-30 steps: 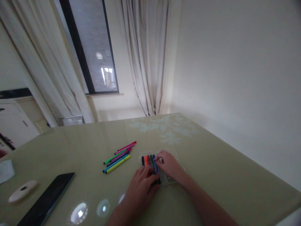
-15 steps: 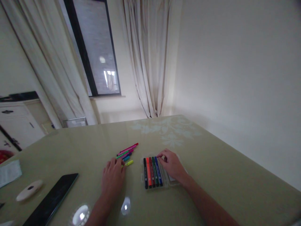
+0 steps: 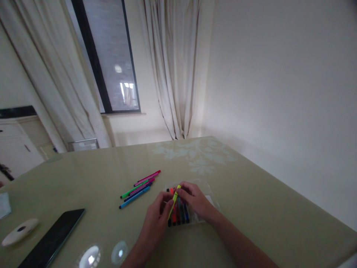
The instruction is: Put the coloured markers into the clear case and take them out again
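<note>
A yellow marker (image 3: 174, 198) is held tilted above the clear plastic case (image 3: 198, 220). My left hand (image 3: 158, 211) pinches its lower part, and the fingers of my right hand (image 3: 194, 198) are closed at its upper end. Beneath it, several markers lie side by side in the case, among them an orange-red marker (image 3: 174, 219) and a blue marker (image 3: 186, 214); my hands partly cover them. To the left of the case, several loose markers lie on the table, with a light blue marker (image 3: 134, 197) nearest me and a green marker (image 3: 134, 189) behind it.
A black tablet-like device (image 3: 52, 238) lies at the left of the glossy table (image 3: 240, 238). Beyond it is a white oval object (image 3: 20, 231). Round reflections show on the tabletop near my left forearm. The wall (image 3: 279, 111) borders the table's right side.
My left hand has moved right from the loose markers, bringing the yellow marker over the case. My right hand has come in slightly left and closed on its upper end.
</note>
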`<state>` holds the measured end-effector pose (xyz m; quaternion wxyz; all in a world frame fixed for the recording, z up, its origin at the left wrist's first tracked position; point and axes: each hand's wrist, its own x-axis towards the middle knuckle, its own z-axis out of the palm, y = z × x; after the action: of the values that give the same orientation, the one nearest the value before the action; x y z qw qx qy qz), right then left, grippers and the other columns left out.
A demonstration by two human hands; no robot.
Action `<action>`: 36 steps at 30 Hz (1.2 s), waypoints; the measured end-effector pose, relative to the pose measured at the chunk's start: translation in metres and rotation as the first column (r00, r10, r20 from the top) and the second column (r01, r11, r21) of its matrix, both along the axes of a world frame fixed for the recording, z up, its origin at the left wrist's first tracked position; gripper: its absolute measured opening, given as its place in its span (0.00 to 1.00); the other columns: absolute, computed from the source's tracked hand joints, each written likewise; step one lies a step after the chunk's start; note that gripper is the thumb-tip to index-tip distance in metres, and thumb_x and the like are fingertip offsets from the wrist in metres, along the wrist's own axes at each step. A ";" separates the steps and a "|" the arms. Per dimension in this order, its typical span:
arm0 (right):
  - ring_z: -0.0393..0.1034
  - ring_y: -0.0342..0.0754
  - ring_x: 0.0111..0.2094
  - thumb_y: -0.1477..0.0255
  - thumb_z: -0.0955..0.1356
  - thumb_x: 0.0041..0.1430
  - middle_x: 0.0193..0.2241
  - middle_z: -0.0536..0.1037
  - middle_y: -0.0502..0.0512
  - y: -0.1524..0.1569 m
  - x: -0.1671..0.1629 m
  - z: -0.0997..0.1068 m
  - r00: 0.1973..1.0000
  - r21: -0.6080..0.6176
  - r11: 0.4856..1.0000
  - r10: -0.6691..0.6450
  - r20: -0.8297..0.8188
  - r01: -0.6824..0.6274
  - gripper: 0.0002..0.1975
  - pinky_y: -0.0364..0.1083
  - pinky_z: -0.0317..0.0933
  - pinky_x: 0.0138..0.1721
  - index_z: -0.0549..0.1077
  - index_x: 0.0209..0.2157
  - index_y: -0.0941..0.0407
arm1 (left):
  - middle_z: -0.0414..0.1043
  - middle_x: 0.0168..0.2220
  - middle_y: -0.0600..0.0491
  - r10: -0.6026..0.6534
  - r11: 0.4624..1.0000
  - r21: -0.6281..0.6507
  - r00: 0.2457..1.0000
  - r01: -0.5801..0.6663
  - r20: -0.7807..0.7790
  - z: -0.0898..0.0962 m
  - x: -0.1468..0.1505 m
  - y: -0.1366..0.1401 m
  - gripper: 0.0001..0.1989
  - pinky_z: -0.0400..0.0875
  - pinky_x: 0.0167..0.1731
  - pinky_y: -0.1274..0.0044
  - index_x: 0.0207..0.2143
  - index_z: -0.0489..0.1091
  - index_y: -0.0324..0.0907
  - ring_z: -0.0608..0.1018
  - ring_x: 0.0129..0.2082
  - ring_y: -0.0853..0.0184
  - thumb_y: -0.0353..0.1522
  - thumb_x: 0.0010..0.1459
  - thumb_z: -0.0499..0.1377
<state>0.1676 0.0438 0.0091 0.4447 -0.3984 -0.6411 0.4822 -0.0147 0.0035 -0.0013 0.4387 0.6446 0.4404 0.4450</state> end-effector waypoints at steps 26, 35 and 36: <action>0.79 0.51 0.39 0.56 0.79 0.49 0.37 0.82 0.55 0.005 0.012 0.002 0.959 -0.251 0.968 -0.068 -0.274 -0.003 0.31 0.50 0.71 0.43 0.75 0.51 0.55 | 0.73 0.29 0.55 0.231 0.973 0.035 0.970 -0.229 -0.072 -0.005 0.012 -0.005 0.16 0.68 0.25 0.78 0.38 0.74 0.43 0.74 0.26 0.65 0.45 0.58 0.63; 0.79 0.52 0.38 0.57 0.76 0.52 0.34 0.83 0.56 0.004 0.010 0.004 0.963 -0.244 0.970 -0.069 -0.261 0.003 0.28 0.51 0.70 0.42 0.74 0.50 0.56 | 0.75 0.32 0.53 0.128 0.992 0.019 0.985 -0.126 -0.114 -0.008 0.015 -0.007 0.15 0.71 0.29 0.75 0.43 0.72 0.43 0.77 0.29 0.64 0.44 0.62 0.61; 0.79 0.52 0.38 0.57 0.76 0.52 0.34 0.83 0.56 0.005 0.012 0.004 0.963 -0.236 0.971 -0.080 -0.258 0.018 0.27 0.50 0.70 0.41 0.74 0.50 0.56 | 0.76 0.33 0.52 0.108 0.994 0.044 0.982 -0.103 -0.154 -0.008 0.015 -0.008 0.14 0.72 0.32 0.74 0.44 0.73 0.44 0.78 0.31 0.63 0.43 0.62 0.60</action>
<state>0.1792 0.0492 0.0132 0.4890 -0.3951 -0.5048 0.5917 -0.0001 -0.0046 -0.0095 0.3669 0.6611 0.4988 0.4237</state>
